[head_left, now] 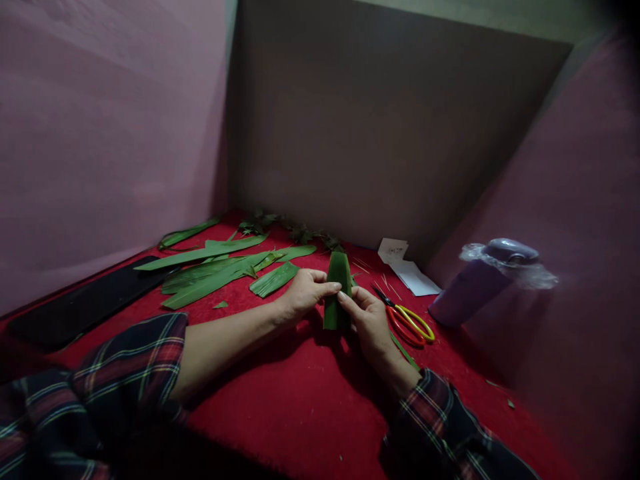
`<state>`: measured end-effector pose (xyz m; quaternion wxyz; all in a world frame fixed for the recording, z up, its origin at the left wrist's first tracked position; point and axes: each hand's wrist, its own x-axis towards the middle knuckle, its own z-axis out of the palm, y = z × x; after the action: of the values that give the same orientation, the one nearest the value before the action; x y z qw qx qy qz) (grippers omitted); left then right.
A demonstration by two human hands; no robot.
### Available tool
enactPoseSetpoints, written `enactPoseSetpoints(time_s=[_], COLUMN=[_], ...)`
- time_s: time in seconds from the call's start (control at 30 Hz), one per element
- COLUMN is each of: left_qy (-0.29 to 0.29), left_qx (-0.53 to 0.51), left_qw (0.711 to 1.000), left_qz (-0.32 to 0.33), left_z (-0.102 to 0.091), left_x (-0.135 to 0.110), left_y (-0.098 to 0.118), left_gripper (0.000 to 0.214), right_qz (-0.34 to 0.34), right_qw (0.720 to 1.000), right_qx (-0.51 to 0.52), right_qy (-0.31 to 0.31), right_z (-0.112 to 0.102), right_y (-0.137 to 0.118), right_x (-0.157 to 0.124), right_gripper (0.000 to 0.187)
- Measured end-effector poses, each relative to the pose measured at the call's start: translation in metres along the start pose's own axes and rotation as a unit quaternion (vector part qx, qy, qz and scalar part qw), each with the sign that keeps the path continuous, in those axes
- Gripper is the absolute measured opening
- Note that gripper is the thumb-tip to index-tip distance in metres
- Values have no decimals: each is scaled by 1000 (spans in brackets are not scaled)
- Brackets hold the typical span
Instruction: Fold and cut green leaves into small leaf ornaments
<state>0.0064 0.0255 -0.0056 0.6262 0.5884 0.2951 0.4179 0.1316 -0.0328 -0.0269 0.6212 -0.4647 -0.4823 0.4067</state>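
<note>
Between my two hands a piece of green leaf stands nearly upright above the red cloth. My left hand pinches its left edge, thumb on the near face. From the right, my right hand grips the same leaf, its thumb also on the near face and its fingers partly hidden behind. Just right of my right hand lie scissors with one red and one yellow handle. A short cut leaf piece rests left of my left hand.
Several long leaves lie at the left, with leafy sprigs behind. A black flat object is at far left. Thin sticks, white paper and a purple tumbler with clear plastic stand right. Walls enclose the red cloth.
</note>
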Motion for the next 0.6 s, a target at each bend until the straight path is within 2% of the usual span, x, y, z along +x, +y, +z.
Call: enactPoseSetpoints(time_s=[0.6], left_qy=[2], left_qx=[5], left_qw=[1000], left_qz=[4], left_z=[1], left_x=[-1], left_y=[2], left_gripper=[23], right_qz=[-4], right_qw=[1000], right_qx=[-17], right_qy=[-2], right_z=[0], right_y=[-1], right_x=[-1], right_gripper=[27])
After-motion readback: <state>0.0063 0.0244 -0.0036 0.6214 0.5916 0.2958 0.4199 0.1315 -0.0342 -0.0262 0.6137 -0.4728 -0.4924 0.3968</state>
